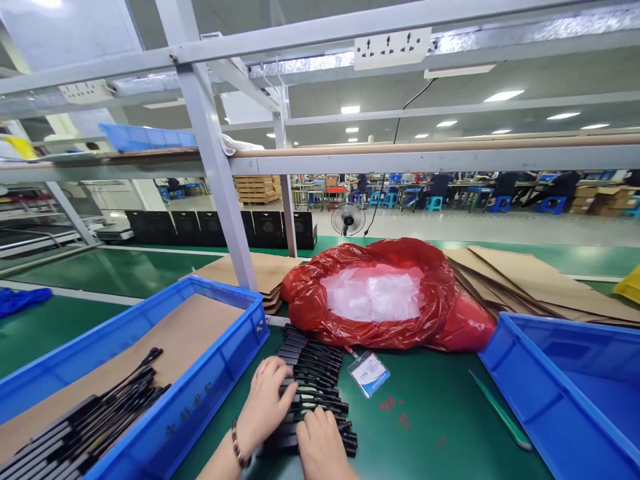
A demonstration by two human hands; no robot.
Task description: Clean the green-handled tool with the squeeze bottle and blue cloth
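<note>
A row of black adapters with short cables [317,363] lies side by side on the green table, running away from me. My left hand [267,393] rests on the left side of this row, its thumb apart from the other fingers. My right hand [323,440] is at the near end, its bent fingers close together on one of the black adapters; its grip underneath is partly hidden. More black cabled adapters [120,393] lie in a pile on brown cardboard inside the blue bin [200,400] to the left.
Behind the row sits a red plastic bag [310,300] holding clear plastic pouches [373,293]. An ID badge [369,373], green tweezers [500,410] and another blue bin [560,380] are to the right. Cardboard sheets [550,280] lie behind. A metal frame post [215,147] rises ahead.
</note>
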